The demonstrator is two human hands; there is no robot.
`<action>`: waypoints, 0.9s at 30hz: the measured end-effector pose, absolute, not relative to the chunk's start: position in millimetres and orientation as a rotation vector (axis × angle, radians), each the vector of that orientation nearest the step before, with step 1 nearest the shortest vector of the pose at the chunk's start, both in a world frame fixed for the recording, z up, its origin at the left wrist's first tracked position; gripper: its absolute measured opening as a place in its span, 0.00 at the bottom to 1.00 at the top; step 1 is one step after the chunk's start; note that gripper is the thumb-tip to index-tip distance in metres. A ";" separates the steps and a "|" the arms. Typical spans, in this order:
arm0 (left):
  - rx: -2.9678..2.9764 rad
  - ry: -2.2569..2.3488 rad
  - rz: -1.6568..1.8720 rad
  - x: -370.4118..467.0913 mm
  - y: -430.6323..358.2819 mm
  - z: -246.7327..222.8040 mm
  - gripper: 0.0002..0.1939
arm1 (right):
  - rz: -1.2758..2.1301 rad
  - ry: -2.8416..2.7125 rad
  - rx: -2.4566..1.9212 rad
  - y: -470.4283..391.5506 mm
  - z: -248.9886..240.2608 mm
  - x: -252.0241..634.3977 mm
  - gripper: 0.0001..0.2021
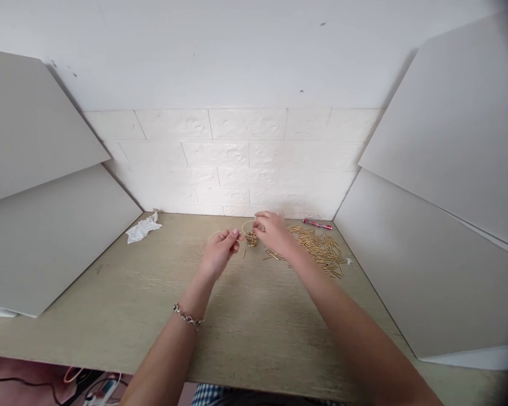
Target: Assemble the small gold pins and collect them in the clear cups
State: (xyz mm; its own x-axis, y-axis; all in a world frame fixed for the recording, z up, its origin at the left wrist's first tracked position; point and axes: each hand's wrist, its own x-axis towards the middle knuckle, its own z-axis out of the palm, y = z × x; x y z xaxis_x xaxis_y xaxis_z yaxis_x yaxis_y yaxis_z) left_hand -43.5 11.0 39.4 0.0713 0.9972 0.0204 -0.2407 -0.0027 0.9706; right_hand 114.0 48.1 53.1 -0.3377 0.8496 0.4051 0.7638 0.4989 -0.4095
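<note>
My left hand [223, 251] is closed in a pinch at the middle of the table, with a thin pale cord [213, 234] curving out behind it. Just to its right, my right hand [274, 230] pinches a looped stretch of the same sort of cord. Between the two hands sits a small cluster of gold metal pieces [251, 239]; whether it hangs on the cord or rests in something I cannot tell. One loose gold stick [244, 254] lies in front of the cluster. Exactly what is between the fingertips is too small to see clearly.
A spread pile of slim gold sticks [322, 248] covers the table right of my right hand. Behind it lies a red tube-shaped packet [317, 224]. Crumpled white tissue [143, 227] is at the back left. Grey panels [63, 237] flank the table, and a white brick-patterned wall [232, 155] closes the back.
</note>
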 end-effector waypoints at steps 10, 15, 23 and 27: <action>0.942 0.822 1.184 -12.9 -4.9 28.7 0.16 | 0.920 -1.333 -1.113 -14.0 12.2 117.4 0.09; 0.951 0.806 1.162 -9.6 -6.3 24.6 0.15 | 1.001 -1.214 -1.069 -16.3 10.3 116.2 0.10; 0.981 0.789 1.155 -9.4 -7.2 25.2 0.15 | 1.099 -1.138 -1.030 -20.4 9.1 117.3 0.10; 0.990 0.791 1.156 -9.2 -7.7 25.8 0.15 | 1.134 -1.132 -1.026 -21.1 11.1 117.7 0.11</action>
State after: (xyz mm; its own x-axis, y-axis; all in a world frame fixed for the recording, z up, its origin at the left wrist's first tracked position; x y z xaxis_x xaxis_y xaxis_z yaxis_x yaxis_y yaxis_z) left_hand -9.2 -7.7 25.8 0.2377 0.9713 -0.0112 -0.3624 0.0994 0.9267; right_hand 117.7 -21.1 11.1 0.0600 0.9888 0.1364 -0.1377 0.1435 -0.9800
